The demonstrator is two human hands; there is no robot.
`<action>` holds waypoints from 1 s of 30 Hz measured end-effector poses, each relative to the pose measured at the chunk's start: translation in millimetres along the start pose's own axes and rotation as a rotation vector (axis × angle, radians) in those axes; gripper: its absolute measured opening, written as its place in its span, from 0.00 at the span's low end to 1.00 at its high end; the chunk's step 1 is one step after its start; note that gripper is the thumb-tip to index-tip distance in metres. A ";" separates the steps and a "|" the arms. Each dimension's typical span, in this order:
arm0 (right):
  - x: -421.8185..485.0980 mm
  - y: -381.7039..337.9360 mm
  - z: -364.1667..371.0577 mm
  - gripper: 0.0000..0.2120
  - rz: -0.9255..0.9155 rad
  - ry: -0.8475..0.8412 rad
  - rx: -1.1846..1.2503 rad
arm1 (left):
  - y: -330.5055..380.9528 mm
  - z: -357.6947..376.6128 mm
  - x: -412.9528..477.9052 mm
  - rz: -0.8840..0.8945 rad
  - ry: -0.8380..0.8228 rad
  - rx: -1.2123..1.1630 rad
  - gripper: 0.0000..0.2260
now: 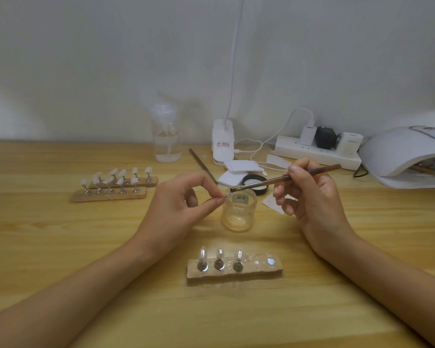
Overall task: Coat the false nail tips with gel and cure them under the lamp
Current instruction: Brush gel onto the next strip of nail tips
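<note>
My left hand pinches a small nail tip on its stand between thumb and forefinger, just above the rim of a small clear gel jar. In my right hand is a brown brush, its bristle end right beside the nail tip. Close to me lies a wooden holder with three clear nail tips on metal stands. At the far right stands the white curing lamp, with something inside its opening.
Two more wooden holders with several white nail tips sit at the left. Behind the jar lie a black jar lid, white wipes, a second brush, a clear pump bottle, a white clip lamp base and a power strip.
</note>
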State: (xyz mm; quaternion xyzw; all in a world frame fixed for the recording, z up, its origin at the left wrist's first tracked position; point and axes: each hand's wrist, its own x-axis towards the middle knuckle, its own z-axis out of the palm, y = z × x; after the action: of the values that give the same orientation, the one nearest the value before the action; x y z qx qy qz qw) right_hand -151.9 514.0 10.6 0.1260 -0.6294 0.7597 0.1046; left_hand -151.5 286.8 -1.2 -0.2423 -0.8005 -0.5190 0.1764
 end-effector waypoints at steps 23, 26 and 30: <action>0.6 3.2 -1.6 0.09 0.004 0.015 -0.008 | -1.1 -0.4 0.3 0.030 -0.004 0.018 0.06; -0.3 2.3 0.1 0.07 -0.019 -0.043 -0.016 | -1.4 -0.5 0.3 0.028 -0.005 0.011 0.06; 1.2 4.2 -1.9 0.09 0.020 0.029 -0.028 | -1.6 -0.7 0.0 0.018 -0.007 -0.001 0.05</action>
State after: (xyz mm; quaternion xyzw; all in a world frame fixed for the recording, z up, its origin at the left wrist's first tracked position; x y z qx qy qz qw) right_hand -154.6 515.1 6.7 0.1073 -0.6397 0.7534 0.1077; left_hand -152.4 285.7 -2.0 -0.2514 -0.7987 -0.5169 0.1780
